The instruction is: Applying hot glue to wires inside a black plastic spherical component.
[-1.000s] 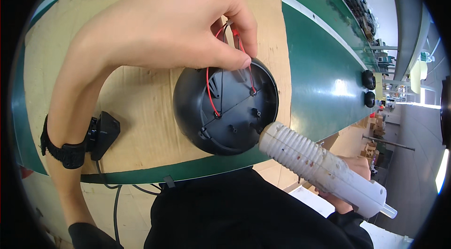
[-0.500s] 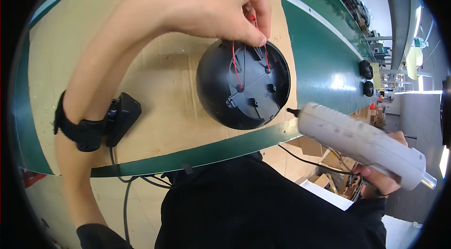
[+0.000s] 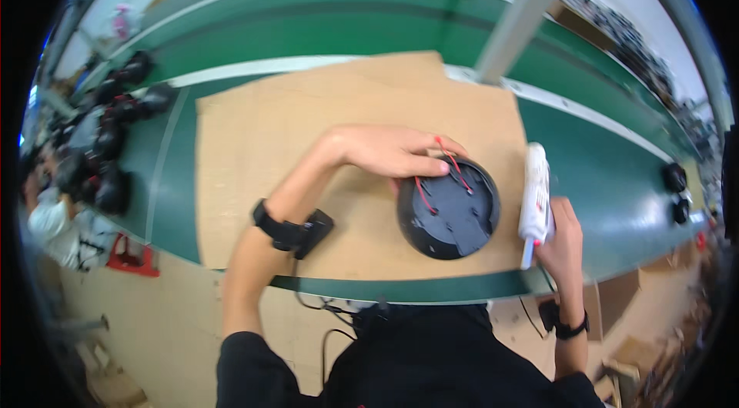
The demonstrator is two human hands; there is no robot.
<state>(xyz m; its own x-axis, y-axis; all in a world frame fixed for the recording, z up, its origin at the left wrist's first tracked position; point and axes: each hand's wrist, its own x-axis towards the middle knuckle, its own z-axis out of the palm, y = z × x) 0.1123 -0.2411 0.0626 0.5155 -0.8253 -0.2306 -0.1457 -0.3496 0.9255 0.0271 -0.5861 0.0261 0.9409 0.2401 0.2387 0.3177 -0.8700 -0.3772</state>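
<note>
A black, bowl-shaped plastic shell (image 3: 443,242) lies open side up on the cardboard sheet, with two red wires (image 3: 454,163) running to posts inside it. My left hand (image 3: 396,152) grips the shell's far left rim, its thumb over the edge beside the wires; the other fingertips are partly hidden. To the right of the shell, my right hand (image 3: 563,235) is wrapped round a white glue gun (image 3: 534,188), held apart from the shell. A pale glue stick (image 3: 527,255) pokes out of the gun's near end. The gun's nozzle cannot be made out.
Brown cardboard (image 3: 262,177) covers part of the green bench (image 3: 608,177). A grey post (image 3: 531,15) rises behind it. Several black round housings (image 3: 112,146) are piled at the far left, with two more (image 3: 676,188) at the right. A cable (image 3: 308,300) hangs at the front edge.
My view has swung wider and further left. The glue gun has turned from slanting toward the shell to pointing away from me. My left hand is still at the shell's rim.
</note>
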